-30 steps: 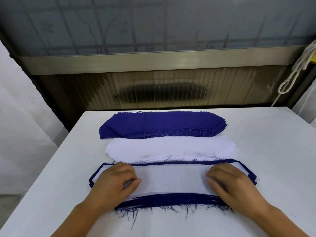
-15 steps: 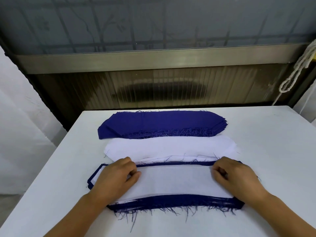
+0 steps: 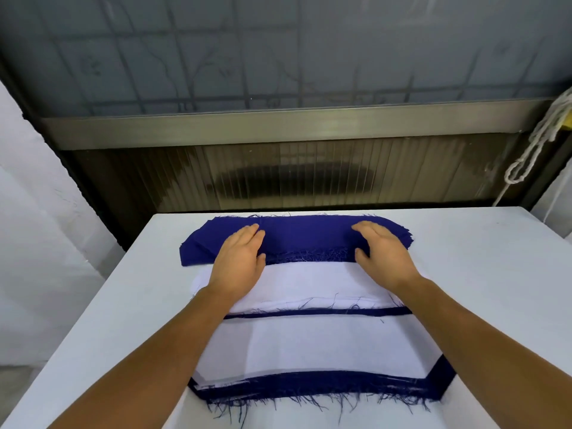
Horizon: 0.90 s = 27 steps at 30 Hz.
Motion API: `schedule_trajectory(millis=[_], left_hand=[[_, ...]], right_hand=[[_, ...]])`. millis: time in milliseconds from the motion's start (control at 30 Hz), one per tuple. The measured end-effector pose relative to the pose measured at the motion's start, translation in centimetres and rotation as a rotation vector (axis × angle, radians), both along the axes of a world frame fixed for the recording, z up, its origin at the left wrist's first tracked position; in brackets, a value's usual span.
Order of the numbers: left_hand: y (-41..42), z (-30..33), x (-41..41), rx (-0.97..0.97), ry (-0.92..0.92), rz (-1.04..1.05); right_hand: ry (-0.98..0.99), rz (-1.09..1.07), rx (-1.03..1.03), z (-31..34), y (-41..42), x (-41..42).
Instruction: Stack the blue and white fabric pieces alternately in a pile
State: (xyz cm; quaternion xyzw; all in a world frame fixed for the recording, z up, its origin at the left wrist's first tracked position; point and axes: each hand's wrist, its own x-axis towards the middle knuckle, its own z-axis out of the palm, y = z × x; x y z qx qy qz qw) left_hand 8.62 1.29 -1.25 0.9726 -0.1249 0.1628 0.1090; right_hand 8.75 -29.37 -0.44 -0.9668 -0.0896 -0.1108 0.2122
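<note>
Beyond the white table [image 3: 495, 274], a ribbed glass panel [image 3: 294, 178] under a metal rail [image 3: 278, 125], with a knotted white rope [image 3: 532, 150] hanging off to the table's far right. Laid across the table in three rows: blue fabric stack [image 3: 306, 233] at its far edge, white fabric stack [image 3: 309, 283] behind the alternating pile [image 3: 309, 351] at its near edge. Reaching over to the blue stack with both forearms extended, left hand [image 3: 240, 258] and right hand [image 3: 382, 253] flat on its top, fingers straight and close together, thumbs against its frayed near edge.
</note>
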Motion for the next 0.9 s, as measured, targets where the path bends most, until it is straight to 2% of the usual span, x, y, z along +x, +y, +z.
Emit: schedule_trajectory(millis=[100,233,467,567,667,800,900], left_hand=[[0.1,-1.3,0.5,0.015,0.048,-0.010],[0.3,-2.2,0.1,0.022,-0.048,-0.011],[0.0,-1.9,-0.5,0.150,-0.164,-0.012],[0.0,-2.0,-0.5,0.122,-0.190,-0.031],[-0.1,-2.1,-0.5,0.035,-0.156,0.024],[0.1,-2.6,-0.2,0.056,-0.095,0.088],[0.1,-2.2,-0.6,0.057,-0.137,0.073]], right_hand=[[0.043,0.000,-0.021,-1.1,0.0,0.6],[-0.056,-0.015,-0.008,-2.5,-0.1,0.3],[-0.240,-0.086,-0.055,-2.4,0.4,-0.4],[-0.325,-0.082,-0.058,-2.3,0.4,-0.5],[-0.315,-0.076,-0.062,-2.3,0.4,-0.5],[-0.285,-0.062,-0.031,-2.4,0.3,-0.4],[-0.282,-0.054,0.003,-2.5,0.1,-0.4]])
